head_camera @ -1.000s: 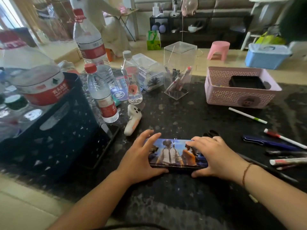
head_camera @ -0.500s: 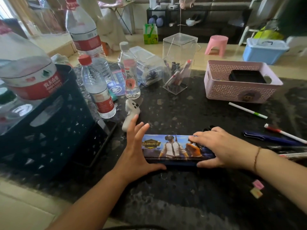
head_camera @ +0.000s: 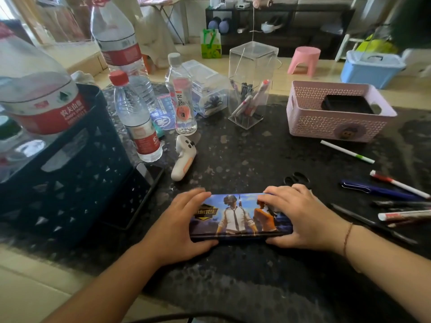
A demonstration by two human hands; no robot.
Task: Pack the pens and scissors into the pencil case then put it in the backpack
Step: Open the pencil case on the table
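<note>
A flat pencil case (head_camera: 238,216) with a printed game picture lies closed on the dark table, near the front edge. My left hand (head_camera: 179,227) grips its left end and my right hand (head_camera: 300,220) grips its right end, thumbs under the near side. Black scissors (head_camera: 296,178) lie just behind my right hand. To the right lie a white pen (head_camera: 347,151), a blue pen (head_camera: 375,188), a red-capped pen (head_camera: 398,184) and several more pens (head_camera: 403,215). No backpack is in view.
A pink basket (head_camera: 335,122) stands at the back right, a clear pen box (head_camera: 251,82) at the back middle. Water bottles (head_camera: 137,122), a white controller (head_camera: 183,157), a phone (head_camera: 137,194) and a dark crate (head_camera: 65,173) fill the left side.
My left hand's fingers, lifted and spread half a second ago, have come down over the case's left end. The right hand stays on the right end.
</note>
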